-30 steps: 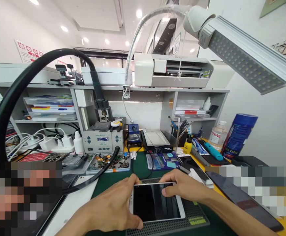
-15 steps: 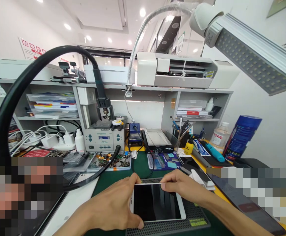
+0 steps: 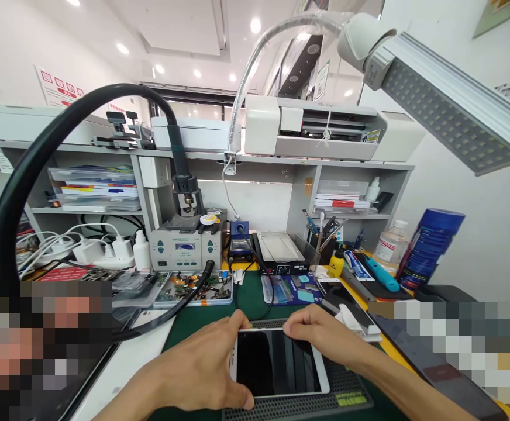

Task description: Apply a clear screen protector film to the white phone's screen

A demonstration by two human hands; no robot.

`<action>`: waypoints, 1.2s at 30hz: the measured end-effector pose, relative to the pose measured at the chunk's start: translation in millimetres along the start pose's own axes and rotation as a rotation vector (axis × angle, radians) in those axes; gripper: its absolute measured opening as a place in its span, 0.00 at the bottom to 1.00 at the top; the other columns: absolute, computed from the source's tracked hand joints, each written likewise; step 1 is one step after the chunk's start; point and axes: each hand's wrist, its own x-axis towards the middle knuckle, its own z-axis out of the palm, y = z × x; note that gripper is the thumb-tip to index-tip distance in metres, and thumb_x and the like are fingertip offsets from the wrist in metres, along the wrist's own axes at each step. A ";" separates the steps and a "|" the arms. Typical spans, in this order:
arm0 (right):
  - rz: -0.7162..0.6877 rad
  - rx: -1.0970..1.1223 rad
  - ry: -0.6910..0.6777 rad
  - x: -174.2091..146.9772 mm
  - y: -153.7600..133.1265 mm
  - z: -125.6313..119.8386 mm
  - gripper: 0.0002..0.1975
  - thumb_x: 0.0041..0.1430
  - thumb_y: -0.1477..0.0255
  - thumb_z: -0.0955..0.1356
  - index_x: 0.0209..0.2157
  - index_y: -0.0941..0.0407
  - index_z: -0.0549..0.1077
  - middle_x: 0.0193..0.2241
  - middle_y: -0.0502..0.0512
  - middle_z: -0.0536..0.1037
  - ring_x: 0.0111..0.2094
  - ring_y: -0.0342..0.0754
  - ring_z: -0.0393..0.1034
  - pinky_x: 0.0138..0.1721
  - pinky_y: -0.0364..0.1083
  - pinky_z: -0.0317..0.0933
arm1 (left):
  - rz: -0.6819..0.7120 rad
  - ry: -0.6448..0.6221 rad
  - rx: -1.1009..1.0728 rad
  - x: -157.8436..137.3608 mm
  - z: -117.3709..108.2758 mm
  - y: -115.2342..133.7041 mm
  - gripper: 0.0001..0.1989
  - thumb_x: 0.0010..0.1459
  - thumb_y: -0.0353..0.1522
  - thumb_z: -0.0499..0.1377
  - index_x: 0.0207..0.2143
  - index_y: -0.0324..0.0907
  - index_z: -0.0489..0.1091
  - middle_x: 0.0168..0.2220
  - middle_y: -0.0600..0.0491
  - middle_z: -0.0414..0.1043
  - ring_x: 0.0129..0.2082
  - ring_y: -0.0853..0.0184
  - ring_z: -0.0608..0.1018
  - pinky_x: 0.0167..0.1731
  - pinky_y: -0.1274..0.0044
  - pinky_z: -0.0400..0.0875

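Observation:
A white-framed smartphone point(image 3: 279, 363) lies screen up, its dark glass facing me, over a grey perforated mat point(image 3: 299, 404). My left hand point(image 3: 202, 365) grips its left end, with the thumb at the near edge and the fingers at the far edge. At the far long edge, my right hand point(image 3: 314, 327) pinches the phone between thumb and bent fingers near the middle. The fingertips under the phone are hidden.
Behind the phone stand a hot-air station point(image 3: 187, 248), a tray of small parts point(image 3: 196, 287) and a heating plate point(image 3: 283, 251). A black hose point(image 3: 0, 204) arches over the left. Bottles, a blue can point(image 3: 430, 248) and a dark panel point(image 3: 434, 362) are at right.
Both hands keep their hold on the phone. The right thumb has slid very slightly left along the far edge; otherwise only a small shift of the view shows.

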 end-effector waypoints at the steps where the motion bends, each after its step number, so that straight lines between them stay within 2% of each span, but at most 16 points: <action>1: -0.003 0.021 -0.013 -1.1 -0.6 -1.7 0.17 0.58 0.60 0.68 0.20 0.54 0.75 0.17 0.45 0.60 0.21 0.43 0.47 0.26 0.45 0.45 | 0.004 0.002 -0.005 0.3 -0.3 0.4 0.26 0.45 0.40 0.70 0.43 0.46 0.63 0.41 0.55 0.70 0.43 0.59 0.73 0.39 0.74 0.64; 5: -0.004 0.151 -0.116 -5.6 -2.9 -8.2 0.09 0.47 0.64 0.75 0.31 0.53 0.82 0.24 0.48 0.75 0.28 0.47 0.63 0.31 0.45 0.54 | 0.000 0.011 -0.012 0.5 -0.9 2.5 0.25 0.44 0.39 0.71 0.43 0.46 0.64 0.40 0.55 0.70 0.43 0.60 0.73 0.39 0.76 0.65; 10: 0.028 0.267 -0.109 -6.4 -3.3 -13.1 0.06 0.43 0.69 0.78 0.27 0.55 0.83 0.22 0.47 0.76 0.26 0.44 0.63 0.29 0.43 0.54 | 0.014 0.008 -0.061 0.2 0.5 0.9 0.24 0.45 0.37 0.70 0.43 0.46 0.65 0.38 0.57 0.70 0.39 0.62 0.73 0.36 0.77 0.66; 13: 0.052 0.374 -0.068 -5.8 -4.0 -18.5 0.09 0.42 0.67 0.78 0.28 0.56 0.83 0.24 0.50 0.79 0.27 0.45 0.67 0.31 0.43 0.59 | 0.080 0.033 -0.386 4.6 1.0 -0.7 0.28 0.51 0.40 0.68 0.52 0.46 0.64 0.40 0.55 0.72 0.39 0.62 0.74 0.38 0.76 0.69; 15: 0.058 0.469 -0.025 -4.8 -4.7 -20.3 0.13 0.42 0.64 0.78 0.31 0.57 0.83 0.27 0.52 0.80 0.29 0.47 0.70 0.33 0.44 0.62 | 0.104 0.138 -0.715 11.2 2.1 0.6 0.30 0.54 0.45 0.67 0.55 0.45 0.64 0.44 0.50 0.74 0.42 0.59 0.76 0.43 0.73 0.71; 17: 0.043 0.558 0.031 -3.1 -5.4 -18.0 0.17 0.42 0.61 0.78 0.33 0.57 0.82 0.28 0.52 0.79 0.29 0.46 0.70 0.35 0.45 0.63 | 0.098 0.271 -0.970 20.7 6.6 3.9 0.31 0.52 0.48 0.68 0.52 0.42 0.69 0.43 0.47 0.76 0.42 0.58 0.77 0.42 0.72 0.72; 19: 0.020 0.621 0.087 -1.0 -6.0 -10.9 0.18 0.40 0.60 0.78 0.31 0.57 0.80 0.26 0.50 0.77 0.28 0.44 0.69 0.35 0.44 0.63 | 0.076 0.350 -1.108 31.9 16.2 8.3 0.30 0.47 0.49 0.72 0.44 0.38 0.73 0.36 0.46 0.78 0.37 0.57 0.79 0.36 0.72 0.73; 21: 0.015 0.641 0.112 0.9 -6.1 -0.1 0.19 0.36 0.60 0.78 0.29 0.56 0.76 0.23 0.47 0.74 0.25 0.43 0.66 0.31 0.43 0.61 | -0.009 0.383 -1.209 42.6 29.6 12.3 0.29 0.41 0.48 0.75 0.38 0.37 0.76 0.35 0.44 0.80 0.37 0.52 0.81 0.34 0.70 0.74; 24: -0.021 0.582 0.126 2.4 -5.2 17.5 0.22 0.33 0.60 0.79 0.28 0.54 0.70 0.18 0.41 0.67 0.22 0.41 0.61 0.27 0.42 0.57 | -0.177 0.431 -1.236 53.1 47.0 16.6 0.25 0.42 0.44 0.75 0.37 0.38 0.77 0.33 0.45 0.82 0.39 0.49 0.83 0.38 0.67 0.77; 27: -0.069 0.414 0.142 0.1 -4.7 24.0 0.20 0.45 0.56 0.76 0.27 0.53 0.68 0.15 0.40 0.62 0.20 0.42 0.57 0.24 0.42 0.52 | -0.254 0.454 -1.240 55.1 50.2 20.7 0.21 0.46 0.41 0.74 0.38 0.37 0.77 0.31 0.46 0.82 0.38 0.48 0.84 0.39 0.67 0.78; 30: -0.127 0.189 0.224 -10.0 -5.0 2.0 0.21 0.59 0.54 0.70 0.21 0.55 0.69 0.19 0.47 0.69 0.25 0.44 0.64 0.27 0.43 0.53 | -0.284 0.481 -1.300 52.7 39.3 26.8 0.16 0.51 0.36 0.72 0.39 0.37 0.77 0.32 0.46 0.83 0.40 0.50 0.84 0.40 0.68 0.80; 32: -0.134 0.045 0.313 -21.1 -2.9 -30.0 0.21 0.56 0.55 0.72 0.20 0.55 0.69 0.23 0.49 0.71 0.28 0.46 0.64 0.30 0.44 0.53 | -0.294 0.507 -1.314 51.6 29.2 30.9 0.14 0.52 0.33 0.71 0.40 0.37 0.77 0.33 0.45 0.83 0.38 0.51 0.85 0.38 0.68 0.81; 36: -0.051 -0.196 0.412 -43.2 11.4 -97.2 0.23 0.58 0.53 0.70 0.19 0.54 0.68 0.18 0.48 0.68 0.23 0.45 0.60 0.27 0.45 0.51 | -0.356 0.519 -1.289 53.2 17.5 33.5 0.16 0.54 0.35 0.71 0.41 0.34 0.76 0.33 0.42 0.83 0.30 0.53 0.85 0.30 0.70 0.81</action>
